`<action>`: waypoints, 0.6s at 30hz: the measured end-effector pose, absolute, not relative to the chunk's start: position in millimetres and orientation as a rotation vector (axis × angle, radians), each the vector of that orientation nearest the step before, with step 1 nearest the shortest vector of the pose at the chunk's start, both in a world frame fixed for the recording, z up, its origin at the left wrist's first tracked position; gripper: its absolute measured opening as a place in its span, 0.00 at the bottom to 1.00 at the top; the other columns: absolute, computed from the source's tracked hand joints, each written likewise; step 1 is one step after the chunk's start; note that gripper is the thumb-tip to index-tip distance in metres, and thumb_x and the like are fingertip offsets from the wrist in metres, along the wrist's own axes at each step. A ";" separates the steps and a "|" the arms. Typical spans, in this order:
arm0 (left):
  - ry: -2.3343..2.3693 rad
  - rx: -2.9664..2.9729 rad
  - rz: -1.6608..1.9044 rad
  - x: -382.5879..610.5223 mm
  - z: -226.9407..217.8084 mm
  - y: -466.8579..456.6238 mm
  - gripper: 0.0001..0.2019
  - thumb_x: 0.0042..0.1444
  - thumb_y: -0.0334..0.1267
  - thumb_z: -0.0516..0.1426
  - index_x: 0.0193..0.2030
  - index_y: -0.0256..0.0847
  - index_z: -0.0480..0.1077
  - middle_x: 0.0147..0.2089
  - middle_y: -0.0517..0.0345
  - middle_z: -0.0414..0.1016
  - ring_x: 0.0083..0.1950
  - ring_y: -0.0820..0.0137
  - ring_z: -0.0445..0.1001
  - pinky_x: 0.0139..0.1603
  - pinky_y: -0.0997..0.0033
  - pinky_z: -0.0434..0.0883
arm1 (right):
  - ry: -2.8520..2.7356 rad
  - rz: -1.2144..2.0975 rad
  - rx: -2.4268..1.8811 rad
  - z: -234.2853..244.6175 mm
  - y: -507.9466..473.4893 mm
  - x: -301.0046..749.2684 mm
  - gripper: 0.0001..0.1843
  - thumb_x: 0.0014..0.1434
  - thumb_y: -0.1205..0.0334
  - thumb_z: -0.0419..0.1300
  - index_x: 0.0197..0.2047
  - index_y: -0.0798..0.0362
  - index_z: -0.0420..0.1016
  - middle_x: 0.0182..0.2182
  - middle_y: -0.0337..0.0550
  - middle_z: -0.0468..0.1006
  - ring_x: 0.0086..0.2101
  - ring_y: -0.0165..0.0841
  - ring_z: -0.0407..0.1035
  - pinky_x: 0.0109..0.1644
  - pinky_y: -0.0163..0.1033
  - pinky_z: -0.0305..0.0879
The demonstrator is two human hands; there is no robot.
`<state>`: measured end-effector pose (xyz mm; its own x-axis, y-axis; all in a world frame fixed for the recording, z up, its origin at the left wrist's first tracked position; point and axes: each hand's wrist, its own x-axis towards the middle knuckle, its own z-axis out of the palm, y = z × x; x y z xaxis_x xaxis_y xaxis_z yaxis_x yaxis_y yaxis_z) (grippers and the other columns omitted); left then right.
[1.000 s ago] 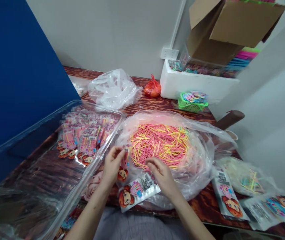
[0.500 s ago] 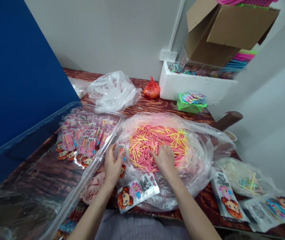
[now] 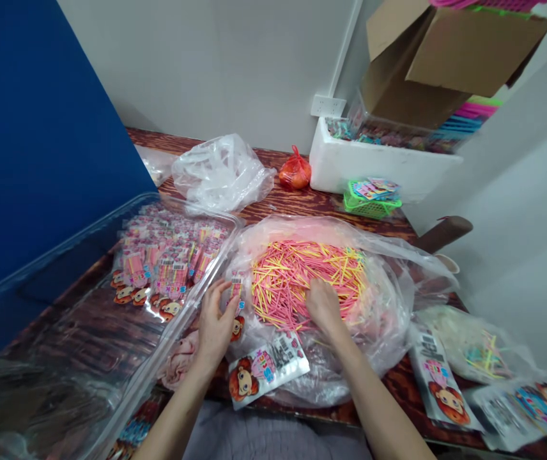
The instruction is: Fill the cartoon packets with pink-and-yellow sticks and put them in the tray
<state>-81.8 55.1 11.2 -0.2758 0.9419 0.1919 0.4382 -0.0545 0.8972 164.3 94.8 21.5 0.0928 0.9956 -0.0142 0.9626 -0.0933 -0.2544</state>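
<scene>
Head view: your left hand [image 3: 216, 321] has thumb and fingers parted at the left edge of a small packet [image 3: 236, 291], just left of the stick pile; whether you grip it, I cannot tell. Its long axis runs away from you, barcode end toward the wall, printed face toward you. Your right hand [image 3: 324, 305] is curled, fingertips hidden among pink and yellow sticks [image 3: 283, 275] in the clear bag [image 3: 386, 348]; I cannot tell what it grasps. Those sticks point every which way.
</scene>
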 end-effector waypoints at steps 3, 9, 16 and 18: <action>1.719 1.494 1.288 -82.1 16.6 51.0 0.13 0.59 0.43 0.56 0.49 0.44 0.71 0.59 0.50 0.67 0.63 0.58 0.64 0.64 0.54 0.60 | -1.897 0.340 -2.175 20.2 99.3 180.1 0.11 0.65 0.64 0.48 0.39 0.55 0.72 0.34 0.53 0.78 0.35 0.41 0.71 0.37 0.40 0.55; 1.673 1.616 1.219 -69.6 34.3 43.0 0.12 0.61 0.41 0.55 0.49 0.45 0.72 0.59 0.50 0.67 0.62 0.58 0.65 0.63 0.54 0.61 | -1.779 0.489 -2.008 23.1 106.6 202.2 0.13 0.65 0.58 0.45 0.32 0.50 0.65 0.28 0.42 0.77 0.30 0.35 0.70 0.33 0.36 0.56; 1.445 1.603 1.136 -47.6 43.8 43.2 0.10 0.61 0.41 0.55 0.46 0.45 0.74 0.57 0.52 0.72 0.60 0.61 0.68 0.62 0.58 0.62 | -1.661 0.619 -1.787 40.2 107.5 212.8 0.13 0.63 0.55 0.47 0.28 0.48 0.61 0.25 0.39 0.75 0.27 0.34 0.69 0.33 0.37 0.59; 1.366 1.530 1.099 -40.5 42.6 46.2 0.10 0.60 0.41 0.56 0.45 0.44 0.75 0.53 0.51 0.74 0.57 0.61 0.71 0.59 0.60 0.65 | -1.583 0.760 -1.675 42.7 103.0 213.4 0.13 0.63 0.54 0.47 0.28 0.48 0.61 0.22 0.37 0.74 0.25 0.33 0.68 0.32 0.37 0.60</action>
<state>-40.5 46.2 42.6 0.0423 0.9944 0.0967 0.3072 -0.1050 0.9458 213.4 103.0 42.7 0.0811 0.9956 0.0478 0.5849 -0.0087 -0.8110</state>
